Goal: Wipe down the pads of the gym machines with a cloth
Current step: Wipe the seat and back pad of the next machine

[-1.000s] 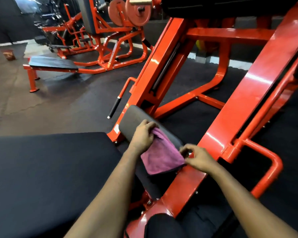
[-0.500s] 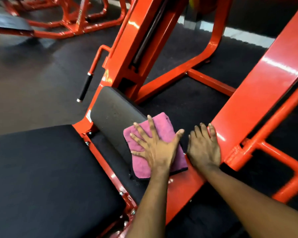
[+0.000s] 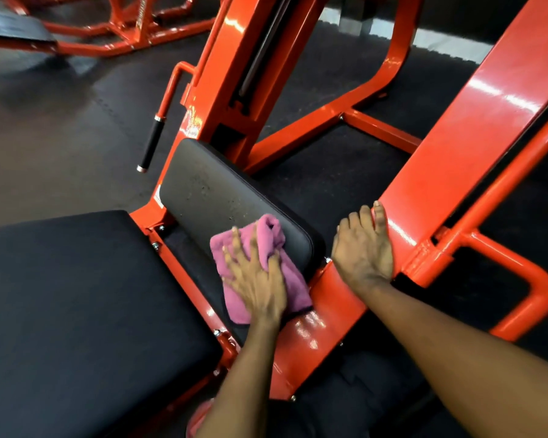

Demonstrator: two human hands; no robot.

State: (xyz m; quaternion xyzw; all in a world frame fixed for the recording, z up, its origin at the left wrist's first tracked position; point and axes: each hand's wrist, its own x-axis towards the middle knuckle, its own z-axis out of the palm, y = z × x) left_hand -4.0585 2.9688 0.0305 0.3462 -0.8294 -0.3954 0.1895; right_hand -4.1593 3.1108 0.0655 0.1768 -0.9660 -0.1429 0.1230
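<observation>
Pink cloth (image 3: 268,230): left hand (image 3: 260,279) presses it, fingers splayed, onto grey vinyl pad (image 3: 215,191).
Right hand (image 3: 361,251): fingers straight, bracing beside pad on orange steel frame (image 3: 456,137).

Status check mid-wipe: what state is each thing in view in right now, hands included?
pink cloth: bunched, pressed onto the grey pad's near end.
grey pad: tilted, faintly speckled, far end uncovered.
left hand: fingers spread, pressing the cloth, motion-blurred.
right hand: flat on the orange frame, fingers straight.
black seat pad: touched by neither hand.
handle grip: hanging free, untouched.
</observation>
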